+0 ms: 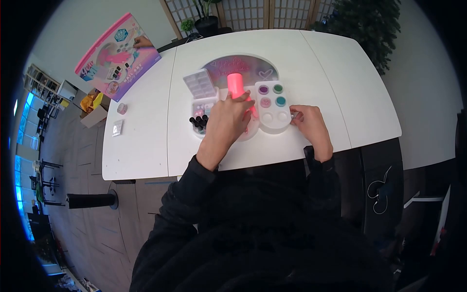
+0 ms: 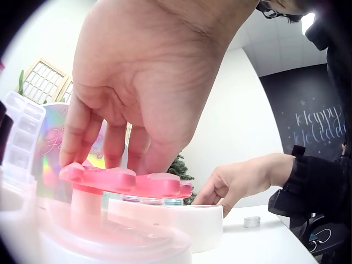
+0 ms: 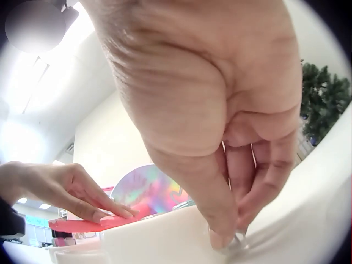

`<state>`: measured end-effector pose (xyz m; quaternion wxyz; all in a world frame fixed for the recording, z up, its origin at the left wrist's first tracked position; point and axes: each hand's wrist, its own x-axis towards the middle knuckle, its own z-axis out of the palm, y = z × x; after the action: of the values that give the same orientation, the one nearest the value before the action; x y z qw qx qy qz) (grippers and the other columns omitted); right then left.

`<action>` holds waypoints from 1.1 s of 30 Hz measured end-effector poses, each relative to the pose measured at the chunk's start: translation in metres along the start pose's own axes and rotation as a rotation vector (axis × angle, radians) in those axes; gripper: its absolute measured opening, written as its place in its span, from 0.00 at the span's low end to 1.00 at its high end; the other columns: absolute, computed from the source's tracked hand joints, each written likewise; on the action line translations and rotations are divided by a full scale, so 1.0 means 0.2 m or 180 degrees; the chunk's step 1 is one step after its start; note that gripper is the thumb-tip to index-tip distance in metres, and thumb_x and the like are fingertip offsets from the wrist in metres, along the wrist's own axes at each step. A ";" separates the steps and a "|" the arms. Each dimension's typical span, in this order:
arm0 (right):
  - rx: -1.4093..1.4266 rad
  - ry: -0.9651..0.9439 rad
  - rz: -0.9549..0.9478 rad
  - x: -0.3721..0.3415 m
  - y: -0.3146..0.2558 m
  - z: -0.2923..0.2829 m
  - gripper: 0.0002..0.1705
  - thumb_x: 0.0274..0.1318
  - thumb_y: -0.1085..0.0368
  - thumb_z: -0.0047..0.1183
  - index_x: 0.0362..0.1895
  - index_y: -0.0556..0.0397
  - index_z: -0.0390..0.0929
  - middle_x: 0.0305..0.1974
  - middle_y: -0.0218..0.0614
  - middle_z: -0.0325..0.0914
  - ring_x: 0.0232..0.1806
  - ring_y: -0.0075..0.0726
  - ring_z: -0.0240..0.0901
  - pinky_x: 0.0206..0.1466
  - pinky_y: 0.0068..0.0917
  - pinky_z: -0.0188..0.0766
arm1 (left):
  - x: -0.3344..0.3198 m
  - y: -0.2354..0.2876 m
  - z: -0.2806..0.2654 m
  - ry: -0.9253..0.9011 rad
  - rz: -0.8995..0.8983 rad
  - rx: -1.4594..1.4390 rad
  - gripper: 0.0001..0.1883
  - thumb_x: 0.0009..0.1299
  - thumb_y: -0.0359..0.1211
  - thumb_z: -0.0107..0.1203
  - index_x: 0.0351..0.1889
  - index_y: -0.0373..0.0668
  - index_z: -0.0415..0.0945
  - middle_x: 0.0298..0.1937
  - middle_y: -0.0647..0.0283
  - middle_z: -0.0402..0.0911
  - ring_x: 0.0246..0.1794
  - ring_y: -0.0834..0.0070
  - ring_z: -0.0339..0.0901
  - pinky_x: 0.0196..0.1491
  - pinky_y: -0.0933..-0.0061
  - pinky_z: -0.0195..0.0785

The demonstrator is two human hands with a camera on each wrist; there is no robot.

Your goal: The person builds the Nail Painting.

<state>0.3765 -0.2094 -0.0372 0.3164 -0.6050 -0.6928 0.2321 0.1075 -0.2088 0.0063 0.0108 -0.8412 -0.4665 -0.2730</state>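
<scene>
My left hand [image 1: 226, 117] lies over a bright pink hand-shaped piece [image 1: 235, 83], its fairly straight fingers touching the top. In the left wrist view, the pink piece stands raised on a pale stem [image 2: 86, 208] above a clear pink base. My right hand [image 1: 311, 125] pinches a small clear piece [image 3: 237, 242] between thumb and fingers, low beside the white palette [image 1: 275, 125]. Purple, green, pink and teal pots [image 1: 280, 101] fill the palette's upper wells; its two front wells hold no colour. Fingers hide most of the clear piece.
Black-capped bottles [image 1: 198, 122] and an open clear-lidded box [image 1: 200, 83] stand left of the pink piece. A shiny arched panel [image 1: 241, 68] stands behind. A printed carton [image 1: 118, 58], a small pot [image 1: 122, 108] and a packet [image 1: 117, 127] are at the left.
</scene>
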 end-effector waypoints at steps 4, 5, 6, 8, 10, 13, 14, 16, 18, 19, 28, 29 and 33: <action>-0.0337 0.0395 -0.0215 -0.02 -0.04 -0.03 0.21 0.48 0.81 0.69 0.50 0.58 0.89 0.39 0.48 0.87 0.40 0.49 0.86 0.44 0.39 0.82 | 0.00 -0.01 0.00 0.0062 0.0089 0.0024 0.14 0.61 0.29 0.68 0.46 0.45 0.90 0.58 0.59 0.89 0.38 0.51 0.89 0.48 0.58 0.84; -0.0633 0.0721 -0.0468 -0.03 -0.07 -0.05 0.23 0.48 0.82 0.69 0.52 0.57 0.89 0.41 0.47 0.87 0.41 0.48 0.85 0.44 0.39 0.82 | 0.00 0.00 0.00 0.0064 0.0077 0.0011 0.14 0.61 0.29 0.68 0.46 0.45 0.90 0.58 0.59 0.89 0.38 0.51 0.89 0.48 0.58 0.84; -0.0628 0.0702 -0.0469 -0.03 -0.10 -0.06 0.23 0.48 0.82 0.69 0.52 0.57 0.89 0.41 0.47 0.87 0.41 0.48 0.85 0.44 0.39 0.82 | -0.01 0.00 0.00 0.0057 0.0059 0.0012 0.14 0.61 0.29 0.68 0.46 0.45 0.90 0.58 0.59 0.89 0.38 0.51 0.89 0.48 0.58 0.84; -0.0157 0.0874 -0.0933 -0.01 -0.15 -0.09 0.25 0.48 0.83 0.69 0.53 0.57 0.88 0.44 0.43 0.85 0.43 0.43 0.84 0.44 0.36 0.83 | 0.00 -0.01 0.00 -0.0011 0.0078 0.0042 0.14 0.62 0.29 0.68 0.47 0.45 0.90 0.59 0.59 0.89 0.38 0.52 0.88 0.46 0.58 0.84; 0.0278 0.0683 -0.0913 0.00 -0.17 -0.07 0.24 0.48 0.82 0.70 0.53 0.57 0.87 0.44 0.42 0.84 0.42 0.41 0.84 0.44 0.34 0.83 | 0.00 -0.01 0.00 -0.0040 0.0057 0.0049 0.14 0.62 0.29 0.68 0.47 0.45 0.90 0.59 0.59 0.89 0.39 0.52 0.88 0.46 0.58 0.84; 0.0682 0.0413 -0.0867 0.00 -0.20 -0.04 0.23 0.48 0.80 0.72 0.52 0.59 0.87 0.44 0.41 0.84 0.41 0.38 0.84 0.43 0.32 0.84 | 0.00 -0.01 0.01 -0.0045 0.0023 0.0030 0.14 0.62 0.29 0.68 0.47 0.44 0.90 0.59 0.60 0.89 0.39 0.52 0.88 0.46 0.58 0.84; 0.0658 0.0329 -0.0849 -0.01 -0.20 -0.03 0.22 0.48 0.79 0.73 0.51 0.59 0.87 0.44 0.41 0.84 0.40 0.37 0.84 0.43 0.30 0.84 | -0.01 -0.01 0.01 -0.0021 0.0001 0.0008 0.14 0.62 0.29 0.68 0.47 0.44 0.90 0.59 0.60 0.89 0.39 0.52 0.89 0.45 0.58 0.84; 0.0656 0.0134 -0.0893 0.00 -0.18 0.00 0.21 0.48 0.78 0.74 0.50 0.60 0.87 0.44 0.41 0.85 0.39 0.38 0.84 0.43 0.31 0.84 | -0.01 -0.01 0.01 0.0005 0.0041 0.0021 0.14 0.62 0.29 0.68 0.47 0.45 0.90 0.59 0.60 0.89 0.39 0.53 0.89 0.46 0.58 0.84; 0.0650 -0.0054 -0.0927 0.00 -0.16 0.04 0.21 0.47 0.77 0.74 0.49 0.60 0.88 0.44 0.41 0.85 0.39 0.39 0.84 0.43 0.31 0.84 | -0.01 -0.02 0.00 0.0025 0.0089 0.0026 0.14 0.62 0.29 0.68 0.47 0.45 0.90 0.59 0.60 0.89 0.39 0.53 0.89 0.46 0.58 0.84; 0.0658 -0.0024 -0.1002 0.00 -0.16 0.06 0.20 0.47 0.77 0.74 0.47 0.61 0.88 0.44 0.41 0.85 0.38 0.40 0.84 0.43 0.31 0.84 | 0.00 -0.01 0.00 0.0004 0.0066 0.0039 0.14 0.62 0.29 0.68 0.47 0.45 0.90 0.59 0.60 0.89 0.39 0.52 0.89 0.47 0.58 0.84; 0.0565 0.0078 -0.1080 0.00 -0.23 0.15 0.17 0.46 0.76 0.74 0.44 0.62 0.88 0.43 0.39 0.84 0.39 0.43 0.83 0.43 0.34 0.82 | -0.02 -0.03 0.03 0.0040 0.0059 0.0045 0.13 0.62 0.30 0.69 0.46 0.45 0.90 0.59 0.62 0.88 0.49 0.55 0.87 0.45 0.55 0.84; 0.0527 0.0068 -0.1033 0.00 -0.24 0.15 0.17 0.46 0.76 0.74 0.44 0.62 0.88 0.43 0.39 0.84 0.39 0.43 0.83 0.43 0.35 0.81 | -0.01 -0.03 0.03 0.0018 0.0040 0.0046 0.13 0.62 0.30 0.69 0.46 0.45 0.90 0.59 0.62 0.88 0.50 0.55 0.87 0.45 0.55 0.84; 0.0678 0.0108 -0.0798 -0.02 -0.26 0.17 0.18 0.45 0.76 0.74 0.44 0.60 0.89 0.43 0.38 0.82 0.39 0.44 0.81 0.45 0.37 0.80 | 0.00 0.00 0.00 -0.0125 0.0025 0.0130 0.13 0.62 0.30 0.69 0.46 0.45 0.90 0.59 0.62 0.88 0.48 0.55 0.88 0.45 0.56 0.84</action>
<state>0.3173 -0.2186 -0.0249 0.4168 -0.4808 -0.7289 0.2526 0.1062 -0.2090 0.0062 0.0199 -0.8479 -0.4688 -0.2468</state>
